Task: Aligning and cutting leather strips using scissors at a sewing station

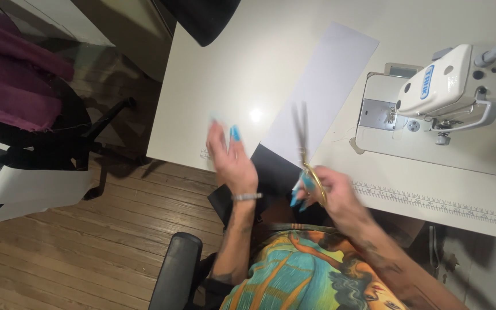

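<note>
I look down at a white sewing table point(213, 86) with a long pale rectangular paper sheet point(328, 86) lying diagonally on it, seemingly whole and uncut; I judge the cutting has yet to begin. My right hand point(331, 198) is closed around the gold handles of long, dark-bladed scissors point(303, 152), blades blurred and pointing up over the sheet's near end. My left hand point(231, 158) hovers empty over the table's near edge, fingers loosely spread, just left of a black fabric piece point(271, 172). A white sewing machine point(449, 86) sits at the right.

Motion-blurred scissors point(303, 150), left hand point(231, 158)
</note>
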